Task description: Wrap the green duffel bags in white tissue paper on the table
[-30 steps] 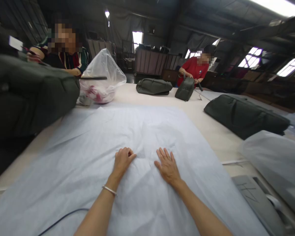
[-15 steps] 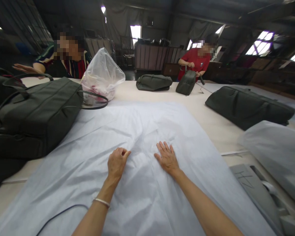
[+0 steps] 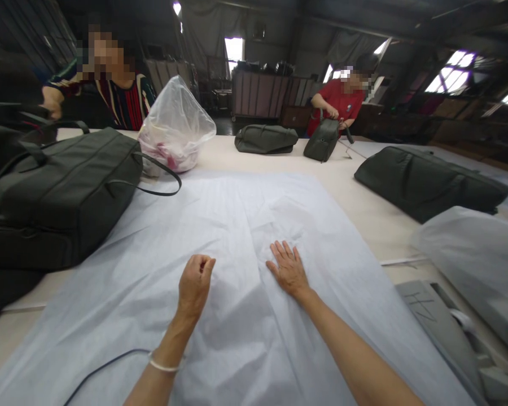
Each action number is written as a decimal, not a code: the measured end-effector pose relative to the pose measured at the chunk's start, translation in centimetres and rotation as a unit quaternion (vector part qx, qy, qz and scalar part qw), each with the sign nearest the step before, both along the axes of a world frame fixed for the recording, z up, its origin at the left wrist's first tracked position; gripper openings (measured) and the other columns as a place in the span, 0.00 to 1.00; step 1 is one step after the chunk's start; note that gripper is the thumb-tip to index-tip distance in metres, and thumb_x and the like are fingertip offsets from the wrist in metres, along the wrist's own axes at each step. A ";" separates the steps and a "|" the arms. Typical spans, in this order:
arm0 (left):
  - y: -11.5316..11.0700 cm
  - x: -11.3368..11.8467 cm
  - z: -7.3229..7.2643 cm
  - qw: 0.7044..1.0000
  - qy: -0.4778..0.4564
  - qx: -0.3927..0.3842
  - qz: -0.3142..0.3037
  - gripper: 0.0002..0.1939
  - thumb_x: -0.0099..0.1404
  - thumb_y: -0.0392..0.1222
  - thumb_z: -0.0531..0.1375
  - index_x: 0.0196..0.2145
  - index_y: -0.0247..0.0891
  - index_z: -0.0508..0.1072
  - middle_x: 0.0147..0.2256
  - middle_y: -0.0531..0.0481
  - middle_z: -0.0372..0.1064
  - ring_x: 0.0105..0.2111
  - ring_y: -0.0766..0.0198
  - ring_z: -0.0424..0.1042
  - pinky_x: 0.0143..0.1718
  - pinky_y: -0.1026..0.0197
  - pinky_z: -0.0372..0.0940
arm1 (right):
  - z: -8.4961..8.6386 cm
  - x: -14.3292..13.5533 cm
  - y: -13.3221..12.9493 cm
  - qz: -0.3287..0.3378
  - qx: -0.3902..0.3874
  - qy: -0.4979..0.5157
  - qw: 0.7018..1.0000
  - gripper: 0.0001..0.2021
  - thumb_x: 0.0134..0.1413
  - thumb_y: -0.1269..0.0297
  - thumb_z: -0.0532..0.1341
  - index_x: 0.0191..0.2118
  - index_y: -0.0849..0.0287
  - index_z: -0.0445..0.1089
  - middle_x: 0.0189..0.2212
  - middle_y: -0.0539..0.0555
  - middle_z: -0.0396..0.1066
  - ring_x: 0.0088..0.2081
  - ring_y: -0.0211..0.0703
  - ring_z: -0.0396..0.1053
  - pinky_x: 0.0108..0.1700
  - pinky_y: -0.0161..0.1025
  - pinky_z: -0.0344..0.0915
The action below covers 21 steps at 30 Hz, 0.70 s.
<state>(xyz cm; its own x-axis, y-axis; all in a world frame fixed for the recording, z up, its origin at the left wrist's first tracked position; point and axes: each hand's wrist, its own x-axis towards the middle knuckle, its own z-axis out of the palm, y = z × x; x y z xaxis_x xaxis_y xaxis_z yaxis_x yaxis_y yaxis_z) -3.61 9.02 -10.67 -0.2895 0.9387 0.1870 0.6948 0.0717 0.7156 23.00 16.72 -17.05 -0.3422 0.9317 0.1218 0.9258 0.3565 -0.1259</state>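
A large, thin white sheet (image 3: 245, 316) with many creases covers the near part of the table; whether it is plastic or fabric I cannot tell. My left hand (image 3: 196, 282) is closed in a pinch on its upper layer, left of the middle, and the fingertips are partly hidden. Folds run out from that grip. My right hand (image 3: 288, 270) lies flat on the sheet with the fingers spread, right of the middle.
At the left stands a dark green bag (image 3: 80, 197) with looped handles. Behind the sheet is a clear plastic bag (image 3: 175, 124). Another dark bag (image 3: 427, 180) lies right, above a translucent plastic bag (image 3: 482, 259) and a grey object (image 3: 436, 321). Two co-workers (image 3: 338, 101) stand across the table.
My left hand has moved slightly left, drawing the sheet, and the folds between my hands have shifted. My right hand has stayed in place. The left co-worker's arm has moved onto a dark bag.
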 end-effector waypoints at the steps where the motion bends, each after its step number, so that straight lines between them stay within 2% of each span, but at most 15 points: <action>1: -0.7 0.6 0.0 0.999 0.017 -0.013 -0.040 0.11 0.67 0.49 0.52 0.30 0.42 0.66 0.31 0.50 0.68 0.34 0.59 0.67 0.39 0.57 0.61 | 0.0 0.0 0.0 0.000 0.001 -0.001 1.000 0.29 0.67 0.49 0.47 0.67 0.57 0.53 0.68 0.55 0.49 0.69 0.52 0.41 0.68 0.56 0.36; 3: -2.2 2.0 -0.3 0.984 0.072 -0.050 -0.152 0.11 0.60 0.50 0.62 0.35 0.42 0.68 0.36 0.49 0.70 0.39 0.56 0.68 0.43 0.55 0.60 | -0.1 0.0 0.0 -0.002 0.006 -0.003 1.000 0.29 0.67 0.49 0.47 0.67 0.57 0.53 0.68 0.56 0.49 0.69 0.52 0.42 0.68 0.56 0.36; 5: -3.4 3.3 -1.0 0.965 0.125 -0.086 -0.214 0.17 0.53 0.47 0.68 0.37 0.41 0.69 0.40 0.48 0.70 0.43 0.53 0.67 0.46 0.53 0.58 | -0.1 0.0 0.0 -0.002 0.012 -0.004 1.000 0.29 0.67 0.50 0.48 0.67 0.57 0.53 0.68 0.56 0.50 0.69 0.52 0.42 0.68 0.56 0.36; 7: -3.9 3.9 -1.7 0.962 0.142 -0.109 -0.208 0.13 0.54 0.43 0.68 0.34 0.40 0.69 0.38 0.49 0.70 0.42 0.54 0.66 0.45 0.53 0.57 | -0.2 0.0 0.0 0.002 0.018 -0.003 1.000 0.28 0.66 0.50 0.48 0.67 0.57 0.53 0.68 0.56 0.50 0.69 0.53 0.42 0.68 0.57 0.37; 10: -3.6 3.4 -2.4 0.969 0.104 -0.112 -0.193 0.07 0.59 0.42 0.63 0.28 0.40 0.67 0.33 0.50 0.69 0.38 0.57 0.66 0.41 0.56 0.57 | -0.3 0.0 0.0 0.003 0.024 0.005 1.000 0.28 0.66 0.50 0.48 0.67 0.58 0.54 0.67 0.56 0.51 0.69 0.53 0.43 0.68 0.57 0.38; 16: -3.3 1.2 -2.4 0.973 -0.068 -0.131 -0.177 0.13 0.64 0.49 0.56 0.26 0.40 0.68 0.28 0.52 0.70 0.31 0.61 0.67 0.36 0.60 0.59 | -0.2 0.0 -0.1 0.003 0.025 0.015 1.000 0.28 0.67 0.49 0.48 0.66 0.57 0.54 0.67 0.55 0.52 0.68 0.52 0.44 0.68 0.57 0.38; 21: -4.2 0.8 -1.6 0.967 -0.064 -0.151 -0.196 0.18 0.68 0.52 0.49 0.27 0.41 0.70 0.29 0.52 0.71 0.32 0.61 0.69 0.37 0.60 0.59 | -0.5 0.1 0.1 0.002 0.027 0.012 1.000 0.29 0.66 0.49 0.48 0.67 0.58 0.54 0.67 0.54 0.51 0.69 0.52 0.43 0.68 0.56 0.37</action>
<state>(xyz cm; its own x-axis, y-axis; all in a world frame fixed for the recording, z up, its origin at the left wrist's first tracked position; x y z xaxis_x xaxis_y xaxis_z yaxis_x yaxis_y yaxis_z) -2.77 4.82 -12.30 0.0962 0.9874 -0.1259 0.6173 0.0400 0.7857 23.10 16.79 -17.53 -0.3421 0.9221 0.1806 0.9213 0.3670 -0.1283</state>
